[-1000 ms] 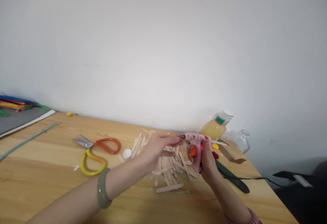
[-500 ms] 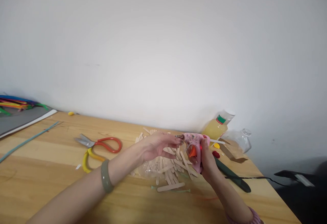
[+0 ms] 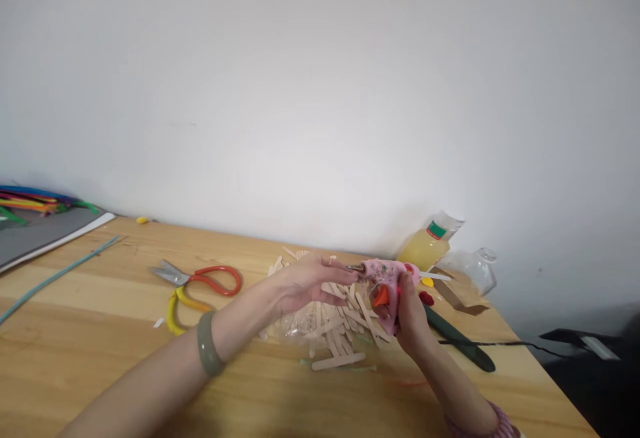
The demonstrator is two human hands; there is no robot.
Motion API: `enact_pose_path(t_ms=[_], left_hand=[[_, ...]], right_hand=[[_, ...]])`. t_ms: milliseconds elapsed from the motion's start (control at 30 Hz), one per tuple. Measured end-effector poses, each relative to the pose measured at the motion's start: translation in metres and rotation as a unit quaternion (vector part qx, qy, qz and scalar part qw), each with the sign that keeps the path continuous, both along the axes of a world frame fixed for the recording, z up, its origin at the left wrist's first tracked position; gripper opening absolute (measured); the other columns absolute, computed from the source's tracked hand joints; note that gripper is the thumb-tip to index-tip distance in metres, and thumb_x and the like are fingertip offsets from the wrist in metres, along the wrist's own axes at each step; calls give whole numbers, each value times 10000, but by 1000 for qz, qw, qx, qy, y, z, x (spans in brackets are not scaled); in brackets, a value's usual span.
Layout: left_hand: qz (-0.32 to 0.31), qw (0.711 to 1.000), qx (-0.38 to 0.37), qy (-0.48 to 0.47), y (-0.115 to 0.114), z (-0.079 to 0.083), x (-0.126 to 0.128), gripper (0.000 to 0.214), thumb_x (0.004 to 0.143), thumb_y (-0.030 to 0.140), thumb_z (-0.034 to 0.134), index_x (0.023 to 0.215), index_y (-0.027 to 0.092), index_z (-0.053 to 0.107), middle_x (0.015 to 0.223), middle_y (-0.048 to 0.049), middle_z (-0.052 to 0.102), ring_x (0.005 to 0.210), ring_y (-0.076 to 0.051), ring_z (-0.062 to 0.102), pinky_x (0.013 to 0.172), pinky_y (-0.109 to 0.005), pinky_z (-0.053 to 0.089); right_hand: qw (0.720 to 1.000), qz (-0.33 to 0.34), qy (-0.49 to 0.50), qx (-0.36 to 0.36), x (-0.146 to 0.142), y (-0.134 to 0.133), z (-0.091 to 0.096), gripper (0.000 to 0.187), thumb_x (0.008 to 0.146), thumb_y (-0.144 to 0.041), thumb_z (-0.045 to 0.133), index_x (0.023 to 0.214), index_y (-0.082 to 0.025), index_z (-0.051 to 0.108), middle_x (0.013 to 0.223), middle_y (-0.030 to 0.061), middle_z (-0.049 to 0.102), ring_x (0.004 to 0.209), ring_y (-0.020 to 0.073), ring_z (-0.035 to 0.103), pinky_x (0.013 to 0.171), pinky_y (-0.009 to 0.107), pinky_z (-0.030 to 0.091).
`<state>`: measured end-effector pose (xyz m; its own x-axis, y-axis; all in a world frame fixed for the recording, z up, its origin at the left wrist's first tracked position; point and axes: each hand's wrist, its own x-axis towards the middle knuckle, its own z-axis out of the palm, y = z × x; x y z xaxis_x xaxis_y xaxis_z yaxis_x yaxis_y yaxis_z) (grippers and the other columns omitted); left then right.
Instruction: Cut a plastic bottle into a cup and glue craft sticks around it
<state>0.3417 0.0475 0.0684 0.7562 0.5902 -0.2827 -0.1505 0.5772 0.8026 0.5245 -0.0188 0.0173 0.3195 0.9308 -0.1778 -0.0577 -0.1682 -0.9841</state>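
Note:
My right hand (image 3: 413,315) is wrapped round the handle of a pink hot glue gun (image 3: 387,270), which has an orange trigger and a white glue stick sticking out of its back. The gun lies level above the table with its metal nozzle toward the left. My left hand (image 3: 310,281) reaches in from the left, its fingers stretched out and apart. Its fingertips come close to the nozzle; whether they touch it I cannot tell. Beneath both hands lies a loose pile of wooden craft sticks (image 3: 339,361), partly over clear plastic wrapping.
Scissors (image 3: 217,279) with red and yellow handles lie on the left. A bottle of yellow liquid (image 3: 425,248), a clear bottle (image 3: 483,271) and a dark green tool (image 3: 463,341) are on the right. Colourful pipe cleaners (image 3: 40,201) rest on a grey mat (image 3: 55,231). A wall stands behind.
The whole view has shifted slightly, so everything appears a little further right. Both hands and the glue gun keep nearly the same pose.

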Motion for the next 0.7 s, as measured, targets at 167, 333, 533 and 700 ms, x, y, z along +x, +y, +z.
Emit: enact_pose_path(t_ms=[167, 333, 533, 700], left_hand=[[13, 994, -7, -104, -7, -4, -6, 284, 610, 211, 788, 879, 152, 718, 1095, -90, 606, 907, -161, 534, 838, -348, 464], [118, 988, -44, -87, -8, -14, 1, 245, 582, 302, 810, 740, 144, 708, 954, -71, 622, 821, -136, 524, 748, -285, 479], [137, 989, -21, -45, -16, -4, 20, 282, 554, 333, 809, 763, 170, 713, 879, -32, 620, 729, -97, 486, 633, -223, 428], [95, 996, 0, -1, -19, 12, 25, 252, 558, 325, 773, 752, 177, 709, 915, -37, 612, 784, -130, 461, 646, -250, 429]], right_hand=[[993, -24, 108, 47, -8, 2, 18, 676, 595, -867, 393, 601, -197, 489, 366, -69, 343, 313, 47, 242, 309, 178, 151], [981, -3, 176, 80, -10, 2, 28, 617, 633, -817, 451, 637, -202, 494, 438, -69, 369, 328, 41, 219, 299, 179, 136], [977, 41, 196, 75, -7, 1, 24, 594, 635, -792, 493, 543, -208, 434, 409, -70, 319, 342, 51, 188, 297, 198, 135], [988, 35, 148, 23, -7, 1, 21, 637, 653, -835, 377, 557, -211, 457, 364, -66, 294, 323, 54, 178, 288, 199, 100]])
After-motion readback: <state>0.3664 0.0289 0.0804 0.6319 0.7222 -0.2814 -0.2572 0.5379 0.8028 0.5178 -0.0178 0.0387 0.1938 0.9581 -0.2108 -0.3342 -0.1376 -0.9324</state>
